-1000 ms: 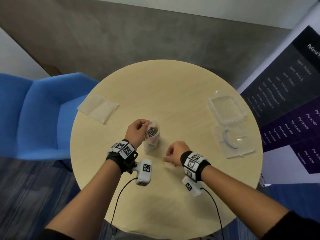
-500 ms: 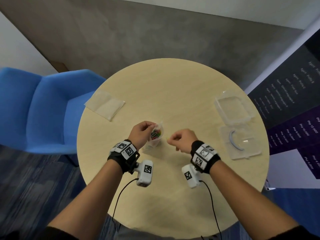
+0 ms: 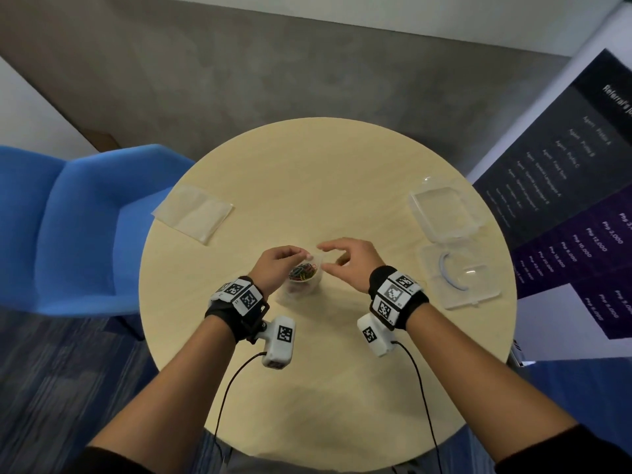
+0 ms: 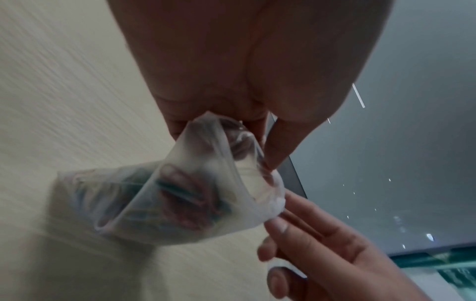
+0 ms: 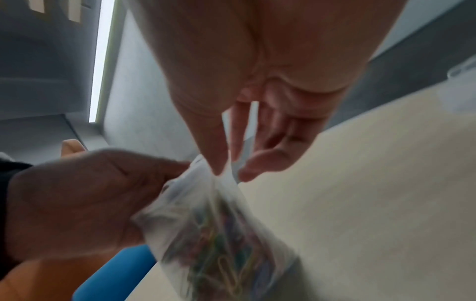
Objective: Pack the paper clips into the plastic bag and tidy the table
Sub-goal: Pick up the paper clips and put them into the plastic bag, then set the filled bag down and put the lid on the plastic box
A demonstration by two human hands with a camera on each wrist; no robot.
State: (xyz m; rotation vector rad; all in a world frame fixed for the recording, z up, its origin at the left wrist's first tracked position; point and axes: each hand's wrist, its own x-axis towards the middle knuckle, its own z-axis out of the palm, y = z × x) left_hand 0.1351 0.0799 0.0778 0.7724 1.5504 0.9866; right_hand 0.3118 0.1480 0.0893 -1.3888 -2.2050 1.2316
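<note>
A small clear plastic bag (image 3: 301, 288) stands on the round table (image 3: 307, 172), its mouth up, with several coloured paper clips (image 3: 302, 271) inside. My left hand (image 3: 290, 258) pinches the bag's left rim. My right hand (image 3: 326, 257) is at the right rim, other fingers spread, thumb and a finger closing on the edge. In the left wrist view the bag (image 4: 144, 203) hangs from my left fingertips (image 4: 270, 158) and right fingertips (image 4: 278, 226) touch its corner. In the right wrist view the bag's (image 5: 219, 234) edge runs up between my thumb and finger (image 5: 247, 175).
A flat clear sheet or spare bag (image 3: 193, 213) lies at the table's left edge. An open clear plastic case (image 3: 448, 213) lies at the right, with a blue curved piece (image 3: 446, 273) in its near half. A blue chair (image 3: 85, 227) stands left, a dark banner (image 3: 564, 217) right.
My right hand lifted off the table near the front, travelled up to the bag and opened its pinched fingers at the bag's right rim. The left hand kept holding the bag.
</note>
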